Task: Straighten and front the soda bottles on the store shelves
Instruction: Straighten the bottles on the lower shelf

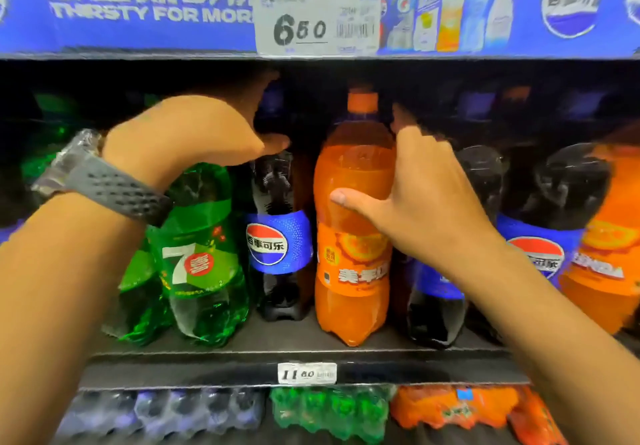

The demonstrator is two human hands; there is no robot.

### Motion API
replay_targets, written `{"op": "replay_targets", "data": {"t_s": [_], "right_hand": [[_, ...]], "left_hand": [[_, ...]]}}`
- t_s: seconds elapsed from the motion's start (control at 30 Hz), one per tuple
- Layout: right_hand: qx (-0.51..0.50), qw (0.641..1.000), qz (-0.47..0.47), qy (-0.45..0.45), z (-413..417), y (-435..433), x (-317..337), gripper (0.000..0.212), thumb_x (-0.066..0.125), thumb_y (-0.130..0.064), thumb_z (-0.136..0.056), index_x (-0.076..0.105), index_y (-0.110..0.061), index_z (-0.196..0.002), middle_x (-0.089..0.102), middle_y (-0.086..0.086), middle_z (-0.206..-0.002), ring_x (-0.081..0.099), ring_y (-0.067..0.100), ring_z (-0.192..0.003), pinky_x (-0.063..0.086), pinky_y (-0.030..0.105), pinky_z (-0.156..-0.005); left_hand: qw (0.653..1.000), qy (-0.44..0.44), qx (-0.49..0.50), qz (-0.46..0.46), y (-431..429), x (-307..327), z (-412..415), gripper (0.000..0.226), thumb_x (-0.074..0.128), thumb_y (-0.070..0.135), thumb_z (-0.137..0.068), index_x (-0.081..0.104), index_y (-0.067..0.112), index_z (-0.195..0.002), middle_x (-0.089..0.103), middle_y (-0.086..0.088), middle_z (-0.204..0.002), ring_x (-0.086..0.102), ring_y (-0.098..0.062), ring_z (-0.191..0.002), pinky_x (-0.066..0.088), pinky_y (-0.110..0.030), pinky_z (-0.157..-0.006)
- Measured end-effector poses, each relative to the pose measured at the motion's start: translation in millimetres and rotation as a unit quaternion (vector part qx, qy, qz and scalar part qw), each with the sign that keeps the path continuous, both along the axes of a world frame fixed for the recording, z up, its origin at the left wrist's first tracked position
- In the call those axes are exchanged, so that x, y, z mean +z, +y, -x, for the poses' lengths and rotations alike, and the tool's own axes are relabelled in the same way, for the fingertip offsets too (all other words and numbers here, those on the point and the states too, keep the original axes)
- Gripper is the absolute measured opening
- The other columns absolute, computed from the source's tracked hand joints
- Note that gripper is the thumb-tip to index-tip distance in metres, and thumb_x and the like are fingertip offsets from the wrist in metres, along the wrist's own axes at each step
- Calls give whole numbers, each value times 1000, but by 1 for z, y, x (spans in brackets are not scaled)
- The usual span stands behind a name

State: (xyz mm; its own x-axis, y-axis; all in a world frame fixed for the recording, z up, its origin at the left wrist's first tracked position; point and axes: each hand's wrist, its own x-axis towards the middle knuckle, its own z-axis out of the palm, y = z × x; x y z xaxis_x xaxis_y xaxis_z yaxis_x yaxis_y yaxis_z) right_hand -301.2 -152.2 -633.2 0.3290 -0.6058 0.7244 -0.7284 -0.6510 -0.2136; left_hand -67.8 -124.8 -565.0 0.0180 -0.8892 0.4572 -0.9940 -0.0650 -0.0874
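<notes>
An orange soda bottle (349, 271) stands upright at the front of the dark shelf (298, 344), label facing out. My right hand (415, 199) grips its upper body, thumb across the front and fingers behind. Left of it stands a dark cola bottle (278, 237) with a blue label. My left hand (194, 133), with a grey watch on the wrist, reaches over that cola bottle's neck; its fingers go into the dark and their grip is hidden. A green 7-Up bottle (201, 257) leans slightly at the left.
More cola bottles (540, 247) and an orange bottle (609, 264) fill the right side. A blue Pepsi banner with a 6.50 price tag (317, 22) hangs on the shelf above. An 11.80 tag (306, 373) marks the shelf edge; wrapped multipacks (329, 410) lie below.
</notes>
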Motion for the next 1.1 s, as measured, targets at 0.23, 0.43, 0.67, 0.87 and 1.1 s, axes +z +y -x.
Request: {"op": "replay_targets", "data": {"t_s": [0.23,0.43,0.67,0.87,1.1], "right_hand": [[26,991,-55,122,4,-8,35,89,68,-71,-64,45,-14,-127,65,11,-98,60,38,-93,36,35,-63],[31,986,-92,139,0,-3,40,87,72,-68,-62,46,-12,-124,64,13,-101,59,38,-89,40,34,-63],[4,990,-75,123,-1,1,37,80,72,-70,-60,49,-14,-112,62,13,-100,58,37,-89,42,36,-62],[-16,991,-47,126,0,2,31,68,69,-72,-62,49,-15,-94,61,13,-98,56,35,-85,37,35,-62],[-25,990,-41,130,-1,8,32,62,66,-75,-62,38,-21,-76,42,-2,-71,52,28,-76,42,35,-58]], "left_hand": [[984,151,-40,-81,-14,10,-1,101,75,77,-36,44,36,-123,56,12,-121,54,-17,-115,42,-33,-98],[986,129,-73,-82,-20,7,-11,88,79,75,-34,41,43,-107,54,15,-99,58,-12,-92,53,-36,-80],[993,73,-81,-37,-9,7,3,92,75,76,-42,46,28,-114,50,12,-94,52,-4,-84,40,-18,-68],[996,42,-56,-55,2,10,3,101,66,88,-36,45,29,-115,53,9,-96,55,-16,-86,47,-34,-75],[992,98,-67,-38,2,8,-6,94,62,95,-30,40,46,-106,53,15,-98,55,-9,-86,44,-30,-72]]}}
